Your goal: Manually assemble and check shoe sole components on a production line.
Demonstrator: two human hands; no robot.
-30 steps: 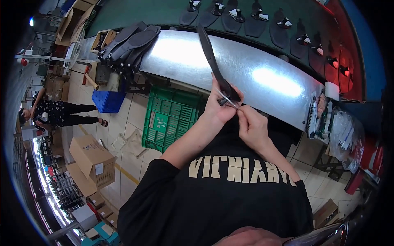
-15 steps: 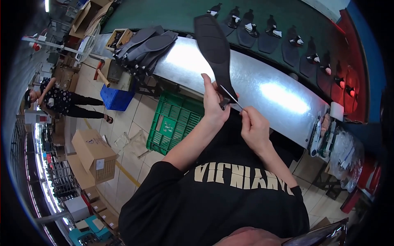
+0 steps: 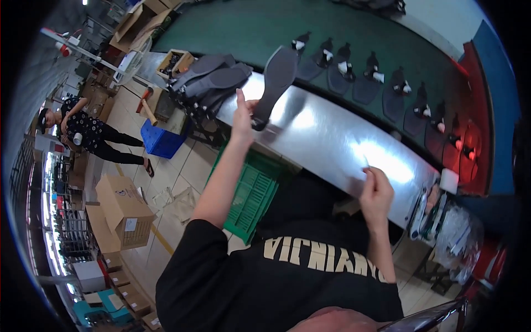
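Note:
My left hand (image 3: pixel 241 123) is closed round the narrow end of a dark grey sandal (image 3: pixel 279 73), whose sole faces up toward me. It is raised over the near edge of the shiny metal bench (image 3: pixel 326 135). Left of it lies a pile of similar dark sandals (image 3: pixel 207 77). Well apart, my right hand (image 3: pixel 377 193) pinches a thin metal tool (image 3: pixel 365 161) above the bench's right part. Only a small, faint length of the tool shows, and its exact kind cannot be made out.
Several sandals (image 3: pixel 366 86) with white stuffing line the green belt (image 3: pixel 232 27), running toward a red-lit housing (image 3: pixel 481 110). A green crate (image 3: pixel 251 199) is below the bench, a blue crate (image 3: pixel 161 138) further left. Another person (image 3: pixel 83 127) stands at the left. Tools (image 3: pixel 425 213) lie at the bench's right end.
The sandal has swung left and away from my right hand, its sole turned to face me. My right hand has drawn right with the thin tool, which was against the sandal's narrow end.

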